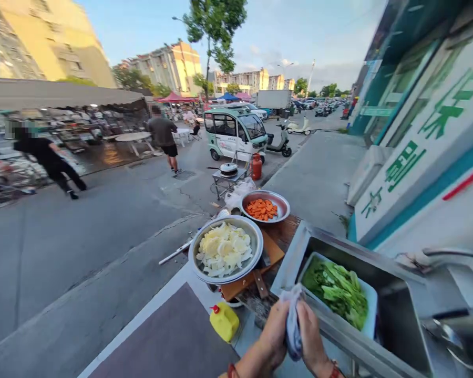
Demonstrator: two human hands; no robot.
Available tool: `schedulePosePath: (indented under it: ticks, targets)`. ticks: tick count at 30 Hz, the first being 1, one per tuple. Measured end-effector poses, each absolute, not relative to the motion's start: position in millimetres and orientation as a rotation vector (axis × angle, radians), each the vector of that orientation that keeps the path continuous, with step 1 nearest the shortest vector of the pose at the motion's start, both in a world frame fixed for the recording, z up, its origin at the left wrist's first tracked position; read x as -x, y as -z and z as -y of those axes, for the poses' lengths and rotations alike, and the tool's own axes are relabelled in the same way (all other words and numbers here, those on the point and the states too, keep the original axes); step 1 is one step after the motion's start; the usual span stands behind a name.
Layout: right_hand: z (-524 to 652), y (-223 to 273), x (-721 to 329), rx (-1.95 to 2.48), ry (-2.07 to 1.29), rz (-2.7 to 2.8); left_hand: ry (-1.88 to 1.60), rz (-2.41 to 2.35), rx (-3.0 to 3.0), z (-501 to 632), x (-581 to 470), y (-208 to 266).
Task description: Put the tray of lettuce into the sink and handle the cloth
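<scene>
A pale grey-blue cloth [294,325] is bunched between my two hands at the sink's near edge. My left hand [274,332] grips it from the left, and my right hand [311,336] is closed on its other side. To the right, a white plastic tub [372,304] of leafy greens [341,294] sits inside the metal sink [402,299]. Beyond my hands lies a knife whose wooden handle [260,284] points toward me. It rests by a wooden cutting board [274,252], its blade mostly hidden by a large metal bowl [195,260] of pale sliced vegetable [224,249].
A second metal bowl [286,206] holds orange carrot pieces [262,209]. A yellow jug [224,321] with a red cap stands below the board. Farther off are a covered pan [228,169] on a small stand, a red gas cylinder [256,166], a small vehicle [236,131] and two people.
</scene>
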State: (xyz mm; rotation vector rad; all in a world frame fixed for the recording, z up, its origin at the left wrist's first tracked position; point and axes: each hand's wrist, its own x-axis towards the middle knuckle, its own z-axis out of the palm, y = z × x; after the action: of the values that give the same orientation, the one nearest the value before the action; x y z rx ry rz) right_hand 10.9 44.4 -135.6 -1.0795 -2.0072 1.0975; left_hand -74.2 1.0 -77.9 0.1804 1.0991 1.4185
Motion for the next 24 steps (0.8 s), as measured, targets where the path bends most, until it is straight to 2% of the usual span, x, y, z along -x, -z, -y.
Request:
schedulePosePath:
  ticks: [3,6,12,15,19,22,24]
  targets:
    - [-39.5,134.1,-21.9,1.022,-1.067,2.021,-1.506,-1.321,-0.233,9.5,57.2,90.4]
    - [-45.7,115.6,-62.1,1.024,-1.059,2.138,-1.415,-1.473,-0.379,21.3,48.0,94.7]
    - [-27.9,91.2,-165.0,1.013,-1.233,2.135,-1.312,-1.502,-0.582,42.9,43.7,76.3]
    - [-28.1,78.5,-190.1,1.107,-1.392,1.745,-1.3,-1.501,-0.601,37.4,47.2,61.4]
    - [-50.6,56.8,-207.9,1.177,-1.38,1.384,-1.288,-1.428,-0.67,10.0,53.1,40.8]
    - [-73.3,64.7,-205.9,1.228,-1.461,1.403,-1.315,-1.335,-0.677,-24.9,56.9,26.4]
    - [-87.0,84.1,-192.1,1.247,-1.64,1.473,-1.289,-1.285,-0.722,-52.6,59.7,18.1]
